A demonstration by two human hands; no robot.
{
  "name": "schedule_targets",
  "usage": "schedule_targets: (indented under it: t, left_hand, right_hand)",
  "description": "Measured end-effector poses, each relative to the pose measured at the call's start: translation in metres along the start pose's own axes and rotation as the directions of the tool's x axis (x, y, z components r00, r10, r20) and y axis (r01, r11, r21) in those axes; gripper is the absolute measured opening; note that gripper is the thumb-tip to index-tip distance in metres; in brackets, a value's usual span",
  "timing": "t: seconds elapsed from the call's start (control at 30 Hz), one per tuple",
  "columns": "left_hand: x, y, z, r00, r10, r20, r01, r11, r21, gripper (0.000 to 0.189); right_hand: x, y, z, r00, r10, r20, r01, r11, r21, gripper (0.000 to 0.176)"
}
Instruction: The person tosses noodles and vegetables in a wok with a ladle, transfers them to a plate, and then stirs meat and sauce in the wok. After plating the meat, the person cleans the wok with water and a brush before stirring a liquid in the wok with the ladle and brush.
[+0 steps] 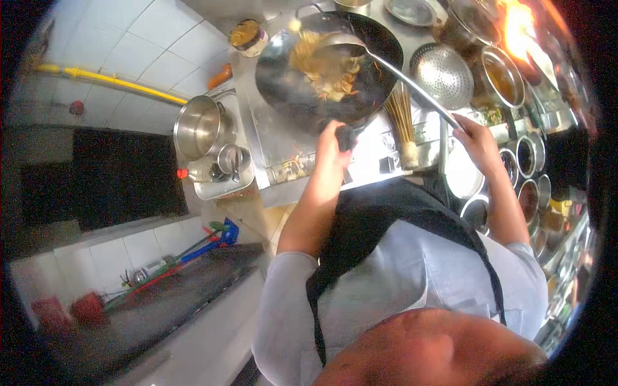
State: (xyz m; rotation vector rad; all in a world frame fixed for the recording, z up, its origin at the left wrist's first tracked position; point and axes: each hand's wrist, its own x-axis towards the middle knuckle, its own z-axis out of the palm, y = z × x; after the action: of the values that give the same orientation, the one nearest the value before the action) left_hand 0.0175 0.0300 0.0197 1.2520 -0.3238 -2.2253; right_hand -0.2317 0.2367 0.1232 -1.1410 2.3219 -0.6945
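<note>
A big dark wok [277,87] sits on the steel stove. My left hand [332,147] is wrapped round the dark handle [346,137] at the wok's near side. In the wok lies a heap of cooked, sliced-looking food [331,80], yellowish brown with some paler pieces. My right hand [477,140] grips the end of a long metal ladle [412,82]. The ladle slants up and left across the wok's right rim, and its bowl rests over the top of the food. A bamboo wok brush [403,125] stands between the wok and my right hand.
A perforated strainer [441,76] lies right of the wok, near a pot of brown liquid [502,77]. Flames [518,29] rise at the far right. Several seasoning containers [526,156] line the right side. At left are a steel pot [201,128] and a tray [222,188].
</note>
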Motion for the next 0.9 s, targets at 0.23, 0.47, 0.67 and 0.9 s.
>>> schedule_targets:
  t: [0.23,0.47,0.67,0.9]
  left_hand:
    - [0.075,-0.002,-0.012,0.995,-0.047,0.092,0.042,0.998,0.051,0.027]
    - [0.039,0.000,0.015,0.990,-0.060,0.126,0.075,0.990,-0.118,0.028]
    - [0.081,-0.013,-0.006,0.969,-0.004,0.248,0.051,0.982,-0.182,0.028]
    - [-0.019,-0.037,-0.010,0.991,-0.024,0.129,0.041,0.990,-0.133,0.018]
  right_hand:
    - [0.119,-0.014,0.041,0.999,0.037,-0.024,-0.039,0.995,-0.089,0.043]
    - [0.190,-0.059,0.071,0.964,-0.218,0.152,0.246,0.950,-0.192,0.037]
    - [0.112,-0.102,-0.051,0.941,-0.300,0.158,0.325,0.669,-0.668,0.036]
    - [-0.008,-0.112,-0.114,0.939,-0.192,0.287,0.343,0.612,-0.712,0.035]
